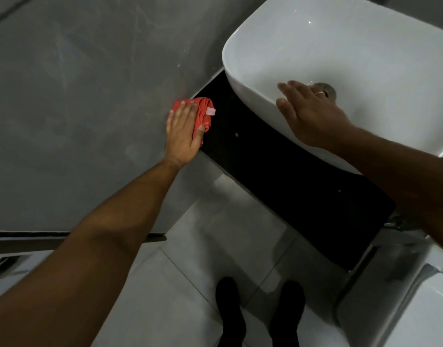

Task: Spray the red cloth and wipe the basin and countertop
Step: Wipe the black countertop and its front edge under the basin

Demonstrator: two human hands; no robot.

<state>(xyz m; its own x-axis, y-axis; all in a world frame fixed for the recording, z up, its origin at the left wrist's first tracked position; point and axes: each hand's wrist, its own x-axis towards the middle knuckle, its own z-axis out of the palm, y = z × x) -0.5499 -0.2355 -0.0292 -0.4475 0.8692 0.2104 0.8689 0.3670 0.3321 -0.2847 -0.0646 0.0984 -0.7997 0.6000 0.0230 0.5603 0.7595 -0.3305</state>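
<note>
The red cloth (pixel 205 110) lies bunched at the left end of the black countertop (pixel 253 151), right against the grey wall. My left hand (pixel 183 132) presses flat on top of it, fingers spread over the fabric. The white basin (pixel 315 46) stands on the countertop to the right, with its metal drain (pixel 328 90) partly hidden. My right hand (pixel 308 111) rests on the basin's near rim, fingers apart and holding nothing, with a ring on one finger. No spray bottle is in view.
A grey wall (pixel 77 96) fills the left side, touching the countertop's left end. Below are pale floor tiles (pixel 215 234) and my two dark shoes (pixel 258 311). A white fixture (pixel 415 309) sits at the lower right, beside the countertop's end.
</note>
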